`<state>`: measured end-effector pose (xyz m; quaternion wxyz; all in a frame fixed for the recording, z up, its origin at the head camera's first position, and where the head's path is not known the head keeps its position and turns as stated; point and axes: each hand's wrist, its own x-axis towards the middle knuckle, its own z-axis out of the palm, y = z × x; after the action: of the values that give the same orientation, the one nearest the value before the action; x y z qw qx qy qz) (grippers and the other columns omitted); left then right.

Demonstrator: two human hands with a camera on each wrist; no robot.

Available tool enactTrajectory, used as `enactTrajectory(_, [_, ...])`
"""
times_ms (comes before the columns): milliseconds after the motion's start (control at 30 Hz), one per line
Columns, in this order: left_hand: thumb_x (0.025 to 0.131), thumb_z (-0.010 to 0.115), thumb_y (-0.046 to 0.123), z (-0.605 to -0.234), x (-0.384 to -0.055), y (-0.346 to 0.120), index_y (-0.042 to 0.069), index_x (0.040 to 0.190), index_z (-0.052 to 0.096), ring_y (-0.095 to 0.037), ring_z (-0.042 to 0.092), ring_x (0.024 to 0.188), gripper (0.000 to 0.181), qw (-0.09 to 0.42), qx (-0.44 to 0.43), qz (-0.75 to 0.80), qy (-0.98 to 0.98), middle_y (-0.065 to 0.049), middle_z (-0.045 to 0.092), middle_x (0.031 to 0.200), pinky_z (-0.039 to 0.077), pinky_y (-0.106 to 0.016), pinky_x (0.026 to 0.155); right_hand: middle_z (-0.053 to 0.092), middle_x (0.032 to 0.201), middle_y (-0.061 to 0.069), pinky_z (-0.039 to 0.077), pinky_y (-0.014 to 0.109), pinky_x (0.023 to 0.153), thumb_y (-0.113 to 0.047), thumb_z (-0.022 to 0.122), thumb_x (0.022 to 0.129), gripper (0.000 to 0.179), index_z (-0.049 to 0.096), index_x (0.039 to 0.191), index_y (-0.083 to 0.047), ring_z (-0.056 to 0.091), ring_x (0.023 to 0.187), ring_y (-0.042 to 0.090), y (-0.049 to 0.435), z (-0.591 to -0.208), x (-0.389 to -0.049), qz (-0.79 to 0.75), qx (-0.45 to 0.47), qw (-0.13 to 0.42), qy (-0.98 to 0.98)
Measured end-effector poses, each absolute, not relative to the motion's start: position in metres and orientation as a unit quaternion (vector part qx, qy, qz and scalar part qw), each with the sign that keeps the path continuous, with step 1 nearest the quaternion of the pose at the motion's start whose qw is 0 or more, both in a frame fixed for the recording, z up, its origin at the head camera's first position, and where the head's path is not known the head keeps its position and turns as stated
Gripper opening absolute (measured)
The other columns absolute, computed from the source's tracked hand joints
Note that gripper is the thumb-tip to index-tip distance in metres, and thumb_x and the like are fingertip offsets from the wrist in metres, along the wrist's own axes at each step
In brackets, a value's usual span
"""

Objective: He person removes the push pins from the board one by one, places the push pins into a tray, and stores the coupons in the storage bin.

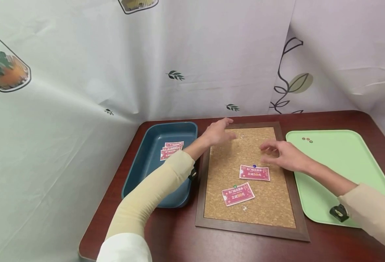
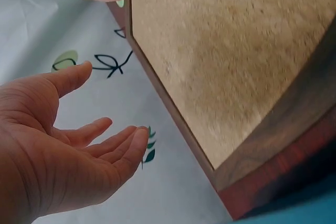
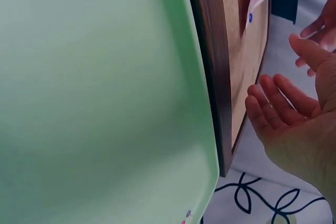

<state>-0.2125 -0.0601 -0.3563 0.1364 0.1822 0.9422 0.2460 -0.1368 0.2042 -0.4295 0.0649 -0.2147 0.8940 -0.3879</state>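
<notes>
Coupon of pink rectangular paper (image 1: 255,174), pinned crosswise, is found near-left of right grip (image 1: 285,155), closer than left grip (image 1: 217,133); both unclenched, empty.

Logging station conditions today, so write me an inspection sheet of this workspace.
Surface: dark red table.
Job's things: two pinned coupons on the board; overlapping coupons in the bin; three small pieces on the tray.
Clutter: nothing seen.
Hands: left hand near the board's far left corner; right hand near its right edge; fingers relaxed, nothing held.
Cables: nothing seen.
Surroundings: pale backdrop with plant prints.
</notes>
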Motion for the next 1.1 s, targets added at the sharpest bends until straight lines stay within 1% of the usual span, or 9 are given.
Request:
enactTrajectory(200, [0.103, 0.071, 0.029, -0.365, -0.208, -0.05, 0.009, 0.156, 0.05, -0.027, 0.055, 0.139, 0.06, 0.144, 0.191, 0.254, 0.937, -0.012, 0.058, 0.153, 0.046, -0.046, 0.111, 0.074, 0.111, 0.01, 0.058, 0.042, 0.085, -0.011, 0.085, 0.091, 0.034, 0.073, 0.12, 0.002, 0.066, 0.095, 0.022, 0.199, -0.433, -0.134, -0.393, -0.237, 0.067, 0.886])
enactTrajectory(300, [0.104, 0.07, 0.027, -0.37, -0.206, -0.046, 0.008, 0.153, 0.053, -0.029, 0.058, 0.136, 0.056, 0.151, 0.197, 0.254, 0.935, -0.013, 0.06, 0.15, 0.048, -0.045, 0.109, 0.074, 0.108, 0.008, 0.057, 0.036, 0.081, -0.009, 0.085, 0.09, 0.031, 0.075, 0.118, 0.001, 0.065, 0.092, 0.019, 0.197, -0.436, -0.133, -0.39, -0.244, 0.07, 0.885])
enactTrajectory(433, [0.104, 0.07, 0.025, -0.376, -0.203, -0.044, 0.006, 0.148, 0.058, -0.027, 0.062, 0.129, 0.05, 0.172, 0.207, 0.253, 0.929, -0.013, 0.066, 0.141, 0.052, -0.04, 0.103, 0.075, 0.106, 0.005, 0.056, 0.032, 0.079, -0.01, 0.085, 0.09, 0.03, 0.076, 0.117, 0.0, 0.064, 0.09, 0.017, 0.193, -0.439, -0.131, -0.39, -0.246, 0.074, 0.884])
enactTrajectory(600, [0.103, 0.073, 0.021, -0.381, -0.201, -0.043, 0.005, 0.137, 0.066, -0.019, 0.068, 0.114, 0.039, 0.196, 0.225, 0.245, 0.923, -0.009, 0.073, 0.126, 0.054, -0.028, 0.091, 0.075, 0.102, 0.004, 0.054, 0.03, 0.075, -0.01, 0.086, 0.09, 0.028, 0.077, 0.115, 0.0, 0.062, 0.087, 0.015, 0.189, -0.441, -0.128, -0.391, -0.247, 0.067, 0.884])
enactTrajectory(733, [0.101, 0.074, 0.016, -0.387, -0.198, -0.043, 0.005, 0.128, 0.071, -0.015, 0.069, 0.099, 0.029, 0.216, 0.235, 0.24, 0.917, -0.006, 0.075, 0.113, 0.053, -0.024, 0.081, 0.075, 0.1, 0.003, 0.053, 0.028, 0.073, -0.007, 0.086, 0.089, 0.026, 0.077, 0.113, 0.001, 0.062, 0.084, 0.013, 0.184, -0.443, -0.128, -0.395, -0.254, 0.059, 0.881])
enactTrajectory(833, [0.1, 0.075, 0.014, -0.392, -0.195, -0.042, 0.006, 0.123, 0.074, -0.011, 0.068, 0.094, 0.024, 0.228, 0.244, 0.228, 0.915, -0.003, 0.075, 0.107, 0.051, -0.022, 0.079, 0.075, 0.097, 0.003, 0.052, 0.027, 0.071, -0.003, 0.085, 0.088, 0.023, 0.078, 0.11, 0.001, 0.061, 0.082, 0.013, 0.182, -0.445, -0.128, -0.398, -0.264, 0.051, 0.877])
enactTrajectory(933, [0.098, 0.078, 0.014, -0.396, -0.193, -0.041, 0.007, 0.12, 0.076, -0.009, 0.067, 0.093, 0.023, 0.239, 0.25, 0.218, 0.913, -0.001, 0.076, 0.103, 0.05, -0.019, 0.08, 0.074, 0.092, 0.002, 0.051, 0.027, 0.07, 0.001, 0.084, 0.087, 0.021, 0.078, 0.106, 0.0, 0.059, 0.08, 0.013, 0.18, -0.448, -0.129, -0.398, -0.269, 0.044, 0.876])
enactTrajectory(1100, [0.097, 0.08, 0.015, -0.398, -0.189, -0.039, 0.007, 0.116, 0.076, -0.01, 0.068, 0.091, 0.021, 0.258, 0.251, 0.21, 0.909, -0.001, 0.076, 0.1, 0.051, -0.021, 0.081, 0.073, 0.09, 0.0, 0.047, 0.028, 0.069, 0.003, 0.083, 0.086, 0.017, 0.079, 0.102, -0.003, 0.057, 0.078, 0.012, 0.177, -0.45, -0.129, -0.392, -0.272, 0.032, 0.878])
